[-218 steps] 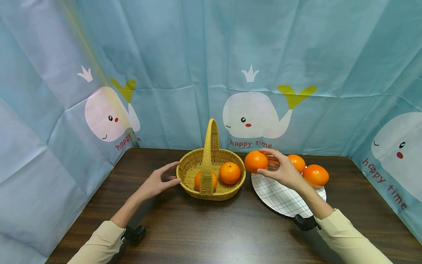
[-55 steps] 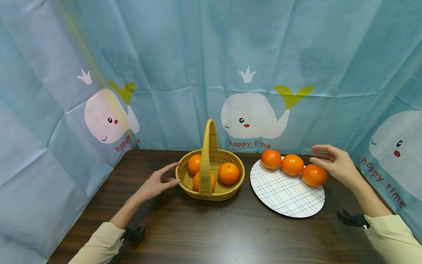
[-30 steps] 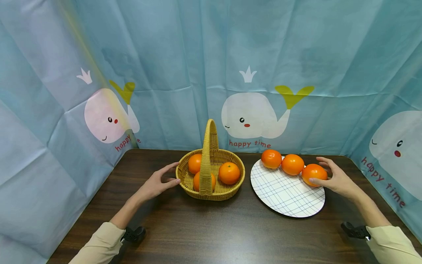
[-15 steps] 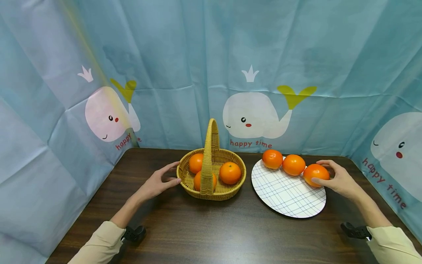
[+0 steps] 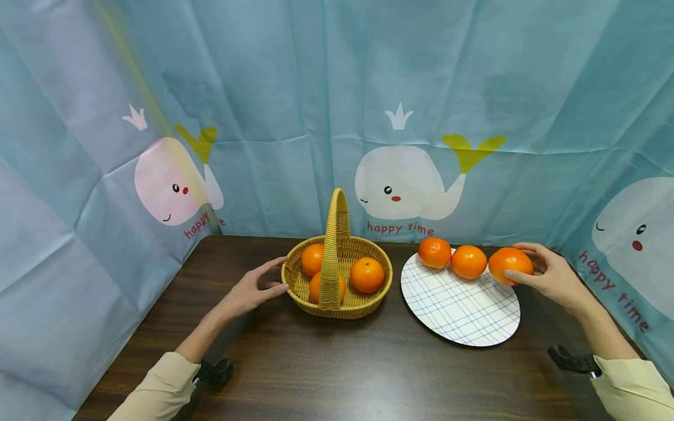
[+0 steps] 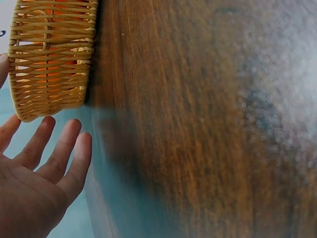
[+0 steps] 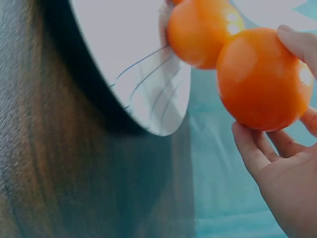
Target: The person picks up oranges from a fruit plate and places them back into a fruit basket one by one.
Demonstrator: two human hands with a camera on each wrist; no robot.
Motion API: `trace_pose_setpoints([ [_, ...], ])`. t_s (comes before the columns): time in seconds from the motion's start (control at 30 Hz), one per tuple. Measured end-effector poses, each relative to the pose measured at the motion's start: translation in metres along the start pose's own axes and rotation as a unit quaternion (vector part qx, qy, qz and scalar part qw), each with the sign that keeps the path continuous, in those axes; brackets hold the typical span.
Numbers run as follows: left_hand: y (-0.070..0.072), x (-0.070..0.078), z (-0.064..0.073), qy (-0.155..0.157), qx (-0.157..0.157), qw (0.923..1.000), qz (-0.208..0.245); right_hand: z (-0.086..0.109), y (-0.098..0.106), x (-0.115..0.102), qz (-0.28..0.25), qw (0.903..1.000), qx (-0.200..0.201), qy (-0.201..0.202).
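White, round, blue-checked plate (image 5: pixel 458 318): two glossy, round orange fruits (image 5: pixel 468 262) along its far edge.
Right hand (image 5: pixel 555 280): on my feed, grasping a third glossy orange fruit (image 5: pixel 511 265) above the plate's right edge.
Yellow, oval, woven basket (image 5: pixel 358 311): three round oranges (image 5: pixel 367 275) inside, handle (image 5: pixel 330 242) upright.
Left hand (image 5: pixel 253 292): I see loose, uncurled fingers and thumb at the basket's left rim.

Smooth glossy orange fruit (image 5: pixel 511 265), ribbed wicker basket (image 5: pixel 350 311), smooth plate (image 5: pixel 463 316), shiny wood-grain table (image 5: pixel 337 374), creased cloth curtain (image 5: pixel 274 88)
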State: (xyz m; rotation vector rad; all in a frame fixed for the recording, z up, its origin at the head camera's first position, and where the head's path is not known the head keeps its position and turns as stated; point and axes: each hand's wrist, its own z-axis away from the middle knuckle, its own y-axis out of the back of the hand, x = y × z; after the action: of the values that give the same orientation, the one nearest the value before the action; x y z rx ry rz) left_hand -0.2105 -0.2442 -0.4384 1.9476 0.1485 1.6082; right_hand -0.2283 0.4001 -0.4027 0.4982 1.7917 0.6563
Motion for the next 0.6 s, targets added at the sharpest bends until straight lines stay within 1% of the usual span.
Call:
trace_pose_setpoints([
  [0.3, 0.001, 0.001, 0.000, 0.005, 0.002, 1.0000, -0.002, -0.006, 0.000, -0.020, -0.016, 0.9996, 0.011, 0.021],
  [0.47, 0.002, 0.002, 0.000, 0.006, 0.004, 1.0000, -0.004, -0.012, -0.003, -0.029, -0.028, 0.9988, 0.007, 0.039],
  [0.6, 0.002, 0.002, -0.001, 0.003, 0.004, 1.0000, -0.005, -0.016, -0.006, -0.035, -0.035, 0.9984, 0.002, 0.046],
])
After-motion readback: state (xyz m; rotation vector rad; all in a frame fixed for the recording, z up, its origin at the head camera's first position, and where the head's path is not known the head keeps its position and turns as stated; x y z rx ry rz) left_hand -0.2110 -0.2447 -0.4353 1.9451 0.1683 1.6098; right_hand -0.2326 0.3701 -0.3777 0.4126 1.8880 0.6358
